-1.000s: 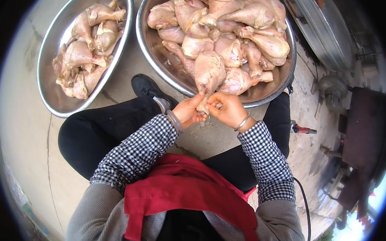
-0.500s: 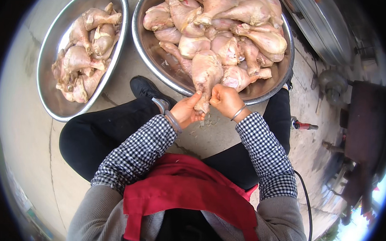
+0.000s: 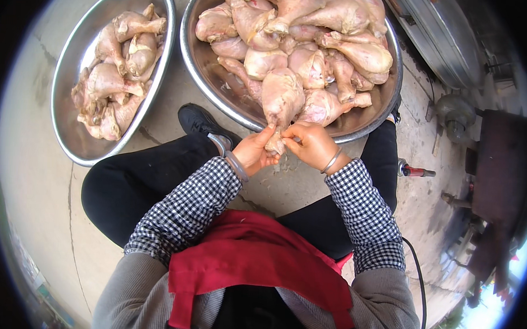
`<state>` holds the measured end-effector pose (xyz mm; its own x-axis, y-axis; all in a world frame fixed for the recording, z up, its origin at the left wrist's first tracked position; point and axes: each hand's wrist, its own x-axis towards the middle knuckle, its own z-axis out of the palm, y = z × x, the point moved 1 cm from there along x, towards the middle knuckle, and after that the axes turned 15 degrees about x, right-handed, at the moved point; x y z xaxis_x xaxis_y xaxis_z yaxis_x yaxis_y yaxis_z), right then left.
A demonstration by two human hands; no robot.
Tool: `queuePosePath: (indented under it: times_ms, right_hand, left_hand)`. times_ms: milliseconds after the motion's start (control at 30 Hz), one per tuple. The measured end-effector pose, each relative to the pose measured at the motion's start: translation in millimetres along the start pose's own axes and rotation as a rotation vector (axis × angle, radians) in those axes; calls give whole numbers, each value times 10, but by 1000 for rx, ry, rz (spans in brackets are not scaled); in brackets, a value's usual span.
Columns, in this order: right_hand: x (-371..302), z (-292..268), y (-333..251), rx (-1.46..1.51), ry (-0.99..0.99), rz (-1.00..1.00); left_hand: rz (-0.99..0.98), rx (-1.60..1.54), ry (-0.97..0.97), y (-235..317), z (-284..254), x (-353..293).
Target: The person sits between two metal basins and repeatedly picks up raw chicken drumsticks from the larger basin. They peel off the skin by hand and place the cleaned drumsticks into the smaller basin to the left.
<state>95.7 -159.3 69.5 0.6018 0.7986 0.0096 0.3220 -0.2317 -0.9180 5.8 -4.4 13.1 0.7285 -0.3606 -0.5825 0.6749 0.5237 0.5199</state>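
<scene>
A pale raw chicken drumstick (image 3: 283, 95) lies over the near rim of the large steel basin (image 3: 204, 97), its thick end among the other drumsticks and its narrow end toward me. My left hand (image 3: 254, 152) is closed around that narrow end from the left, thumb on top. From the right, my right hand (image 3: 312, 145) pinches at the same end, thumb and forefinger together on the skin. Whether a tool or a scrap sits in that pinch is too small to make out. Many drumsticks (image 3: 334, 17) are heaped in the basin beyond.
A second steel basin (image 3: 62, 120) with fewer drumsticks (image 3: 111, 81) stands at the left. My black shoe (image 3: 199, 122) is beside the large basin. A red-handled tool (image 3: 416, 171) lies on the concrete floor at the right, near a black cable (image 3: 419, 271). Metal equipment (image 3: 498, 169) stands farther right.
My right hand has turned and shifted slightly right and down, from a fist beside the bone to a pinch at its end. My left hand and the drumstick stay in place.
</scene>
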Motion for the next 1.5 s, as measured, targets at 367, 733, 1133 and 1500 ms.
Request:
queuePosePath:
  times_ms: [367,733,1133,1500]
  right_hand:
    - [64,26,278,-107,87,200]
    - [146,-8,64,7,-32,28]
    - [298,-18,31,-144,-75,-43]
    - [177,-65,249,512,47,226]
  left_hand:
    - [-15,21,0,-34,-18,10]
    - [-1,26,6,-25,-11,10]
    - [2,16,22,-33,-26,18]
    - [-2,3,6,-14,-16,5]
